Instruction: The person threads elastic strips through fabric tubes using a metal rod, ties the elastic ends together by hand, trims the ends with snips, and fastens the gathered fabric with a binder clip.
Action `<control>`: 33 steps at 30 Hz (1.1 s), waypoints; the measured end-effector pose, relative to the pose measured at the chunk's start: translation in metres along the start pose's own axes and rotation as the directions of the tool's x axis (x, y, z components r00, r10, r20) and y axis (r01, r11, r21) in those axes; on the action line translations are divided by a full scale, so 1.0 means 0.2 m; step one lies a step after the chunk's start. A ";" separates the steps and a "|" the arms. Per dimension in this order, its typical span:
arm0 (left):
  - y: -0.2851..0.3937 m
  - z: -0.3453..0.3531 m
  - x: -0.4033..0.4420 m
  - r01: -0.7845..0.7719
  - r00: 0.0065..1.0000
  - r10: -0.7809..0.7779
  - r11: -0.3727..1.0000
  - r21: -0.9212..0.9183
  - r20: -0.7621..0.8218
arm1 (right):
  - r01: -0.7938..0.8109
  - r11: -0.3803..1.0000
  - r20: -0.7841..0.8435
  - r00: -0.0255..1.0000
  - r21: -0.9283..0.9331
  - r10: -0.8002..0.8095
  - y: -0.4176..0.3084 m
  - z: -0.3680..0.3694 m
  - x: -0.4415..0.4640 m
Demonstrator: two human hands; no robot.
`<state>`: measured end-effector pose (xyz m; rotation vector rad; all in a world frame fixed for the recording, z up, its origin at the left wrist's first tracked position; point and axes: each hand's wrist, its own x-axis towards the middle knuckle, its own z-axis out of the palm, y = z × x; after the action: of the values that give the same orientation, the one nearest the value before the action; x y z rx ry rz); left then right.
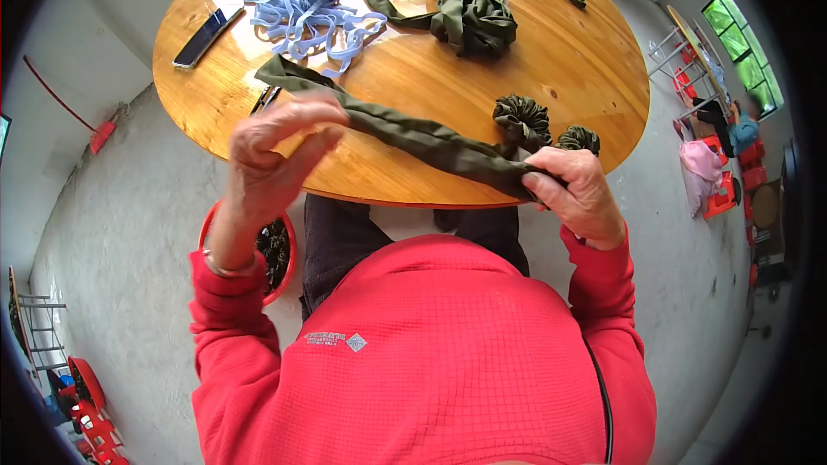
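Observation:
A long dark green fabric tube (422, 139) stretches across the front of the table. My right hand (579, 194) pinches its right end between thumb and fingers. My left hand (280, 146), slightly blurred, is by the left part of the tube, with a gap between thumb and fingers. Its fingertips are at the fabric's edge; whether they touch it I cannot tell. Beside my right hand lie two gathered green scrunchies, one larger (522, 119) and one partly hidden (578, 138). A dark, thin tool (265, 100) shows partly behind my left hand.
The round wooden table (568, 60) holds a tangle of light blue elastic (310, 0), a heap of green fabric strips (465, 4) and a phone (207, 37). Below the left edge is a red basin (289, 271) with dark contents. Another person (741, 131) sits far right.

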<state>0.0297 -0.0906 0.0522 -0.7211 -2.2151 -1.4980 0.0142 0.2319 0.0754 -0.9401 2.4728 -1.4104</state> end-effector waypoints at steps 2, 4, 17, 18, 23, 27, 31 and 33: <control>-0.01 -0.08 0.06 -0.199 0.978 0.170 0.925 0.323 0.118 | 0.024 1.000 -0.015 1.000 0.019 -0.023 0.02 -0.01 -0.02; 0.00 -0.08 0.10 -0.290 0.941 0.170 0.848 0.444 0.291 | 0.044 0.999 0.007 0.999 -0.009 -0.044 0.01 -0.01 -0.03; 0.03 -0.01 0.18 -0.457 0.824 0.185 0.776 0.436 0.535 | 0.185 0.965 0.001 0.982 -0.185 -0.188 0.02 0.01 -0.01; 0.04 0.01 0.18 -0.486 0.818 0.231 0.768 0.418 0.527 | 0.196 0.961 0.011 0.980 -0.194 -0.198 0.01 0.02 0.00; 0.03 0.16 0.19 -0.530 0.760 0.255 0.776 0.342 0.598 | 0.344 0.930 -0.006 0.938 -0.128 -0.347 0.07 0.18 0.13; -0.06 0.30 0.16 -0.534 0.760 0.239 0.759 0.372 0.605 | 0.327 0.945 0.002 0.945 -0.003 -0.327 0.14 0.27 0.24; -0.09 0.28 0.16 -0.496 0.739 0.143 0.777 0.388 0.658 | 0.216 0.976 0.147 0.964 0.041 -0.219 0.20 0.25 0.24; -0.07 0.22 0.18 -0.489 0.745 0.132 0.774 0.402 0.654 | 0.250 0.965 0.131 0.957 0.080 -0.259 0.22 0.22 0.24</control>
<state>-0.0082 -0.0462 0.0466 -1.4215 -2.5757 -0.4018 -0.0268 0.1883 0.0236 -1.3347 2.2556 -1.4278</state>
